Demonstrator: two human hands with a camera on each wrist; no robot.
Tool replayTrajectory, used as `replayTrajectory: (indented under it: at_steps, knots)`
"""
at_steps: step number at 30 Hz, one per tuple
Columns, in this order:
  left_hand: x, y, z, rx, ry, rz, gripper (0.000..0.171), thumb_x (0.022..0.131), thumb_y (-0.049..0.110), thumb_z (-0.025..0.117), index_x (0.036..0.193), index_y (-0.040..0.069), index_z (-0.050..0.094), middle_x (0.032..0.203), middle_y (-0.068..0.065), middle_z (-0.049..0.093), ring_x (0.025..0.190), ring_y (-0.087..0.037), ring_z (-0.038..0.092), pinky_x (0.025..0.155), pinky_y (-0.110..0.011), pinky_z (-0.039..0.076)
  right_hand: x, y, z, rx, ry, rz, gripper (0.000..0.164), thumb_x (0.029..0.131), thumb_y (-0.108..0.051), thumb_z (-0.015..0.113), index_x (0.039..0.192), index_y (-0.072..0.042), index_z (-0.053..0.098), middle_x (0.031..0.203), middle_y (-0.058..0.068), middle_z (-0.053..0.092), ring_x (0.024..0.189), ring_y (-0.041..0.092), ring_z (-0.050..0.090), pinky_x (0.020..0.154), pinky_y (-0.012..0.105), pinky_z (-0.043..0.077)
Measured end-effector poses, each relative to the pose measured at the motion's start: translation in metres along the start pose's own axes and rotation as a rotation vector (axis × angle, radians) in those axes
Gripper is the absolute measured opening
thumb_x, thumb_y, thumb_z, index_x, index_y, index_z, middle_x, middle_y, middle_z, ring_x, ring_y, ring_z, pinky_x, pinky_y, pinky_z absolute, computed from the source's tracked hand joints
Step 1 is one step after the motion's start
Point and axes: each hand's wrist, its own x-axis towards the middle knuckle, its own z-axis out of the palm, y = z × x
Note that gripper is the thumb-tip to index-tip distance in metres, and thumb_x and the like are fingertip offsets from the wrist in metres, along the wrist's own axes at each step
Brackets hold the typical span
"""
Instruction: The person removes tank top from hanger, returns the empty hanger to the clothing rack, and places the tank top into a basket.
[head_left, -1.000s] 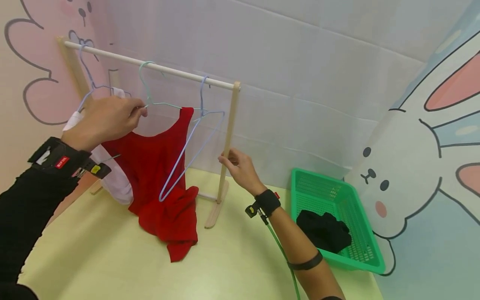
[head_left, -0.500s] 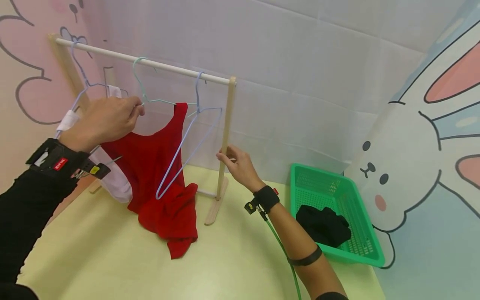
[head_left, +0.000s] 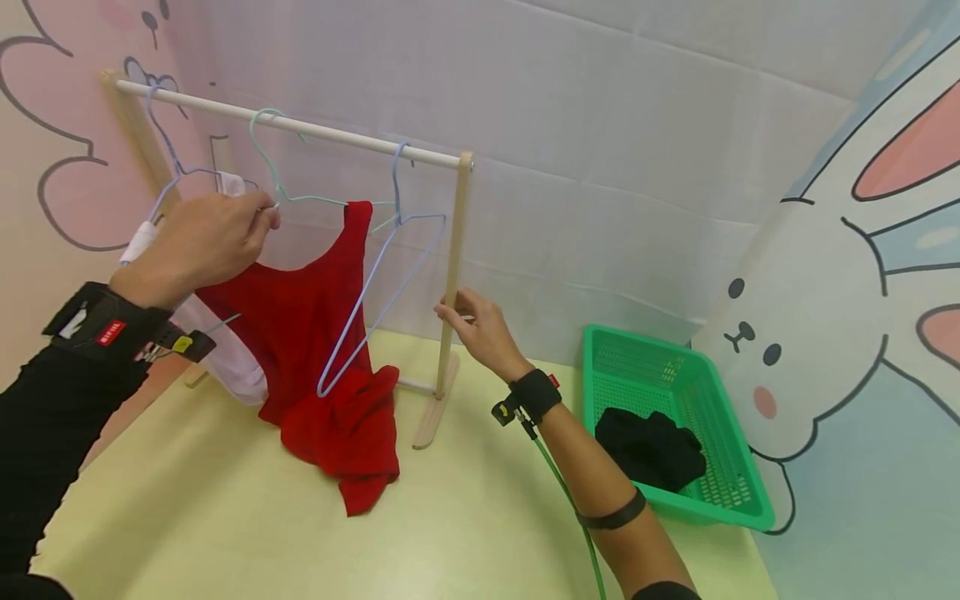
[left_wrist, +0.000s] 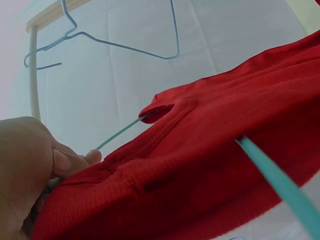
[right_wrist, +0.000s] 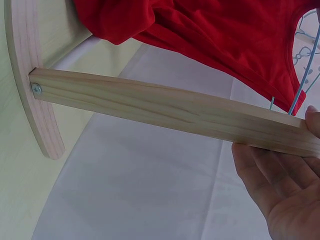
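Note:
My left hand point(head_left: 206, 242) pinches the mint-green hanger point(head_left: 315, 198) just below its hook, which hangs over the white rail point(head_left: 330, 133). A red sleeveless top point(head_left: 315, 317) is on this hanger, one strap on the right arm; my hand hides part of the left shoulder. In the left wrist view, the red top's neckline point(left_wrist: 145, 145) lies beside my thumb, and a green hanger end point(left_wrist: 280, 182) sticks out of the cloth. My right hand point(head_left: 483, 333) holds the rack's wooden post point(head_left: 453, 250), the thumb on one side and fingers on the other in the right wrist view.
A bare blue hanger point(head_left: 397, 179) hangs at the rail's right, in front of the red top's edge. Farther left, another blue hanger point(head_left: 167, 142) carries a white garment point(head_left: 232, 358). A green basket point(head_left: 645, 340) with black cloth point(head_left: 648, 450) stands on the right of the yellow table point(head_left: 285, 542).
The mint-green hanger's hook has slid slightly left along the rail, together with my left hand. My right hand stays on the post, and the head view has shifted a little.

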Motion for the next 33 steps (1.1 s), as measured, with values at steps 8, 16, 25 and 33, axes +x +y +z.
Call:
replayTrajectory:
  at_steps: [8, 16, 25, 33]
  knots:
    - [-0.004, -0.002, -0.003, 0.005, 0.031, 0.0, 0.032, 0.113, 0.017, 0.045, 0.124, -0.004, 0.065, 0.101, -0.029, 0.071, 0.072, -0.032, 0.055, 0.06, -0.045, 0.051, -0.002, 0.001, 0.001, 0.004, 0.0, -0.015, 0.017, 0.108, -0.015, 0.067, 0.113, 0.0, 0.07, 0.114, 0.021, 0.078, 0.11, 0.033, 0.076, 0.093, 0.043, 0.062]
    - [-0.006, 0.0, -0.008, -0.019, 0.098, 0.006, 0.034, 0.113, 0.017, 0.045, 0.123, -0.007, 0.066, 0.105, -0.031, 0.073, 0.078, -0.038, 0.059, 0.075, -0.059, 0.057, -0.001, 0.001, 0.003, 0.009, 0.009, -0.02, 0.016, 0.107, -0.015, 0.068, 0.112, 0.0, 0.07, 0.114, 0.021, 0.078, 0.11, 0.033, 0.076, 0.092, 0.044, 0.062]
    - [-0.009, 0.001, -0.016, -0.034, 0.11, -0.024, 0.035, 0.113, 0.018, 0.043, 0.121, -0.005, 0.067, 0.097, -0.03, 0.07, 0.08, -0.041, 0.057, 0.069, -0.057, 0.053, -0.002, -0.001, 0.002, 0.019, 0.003, -0.016, 0.016, 0.107, -0.015, 0.067, 0.113, 0.0, 0.07, 0.113, 0.02, 0.078, 0.11, 0.032, 0.076, 0.092, 0.043, 0.062]
    - [-0.013, 0.001, -0.021, -0.031, 0.138, -0.037, 0.035, 0.113, 0.021, 0.045, 0.122, -0.005, 0.067, 0.093, -0.028, 0.068, 0.077, -0.04, 0.057, 0.07, -0.061, 0.056, -0.001, -0.001, 0.004, 0.003, 0.002, -0.021, 0.017, 0.107, -0.016, 0.068, 0.114, -0.001, 0.07, 0.112, 0.017, 0.079, 0.109, 0.031, 0.076, 0.095, 0.044, 0.061]
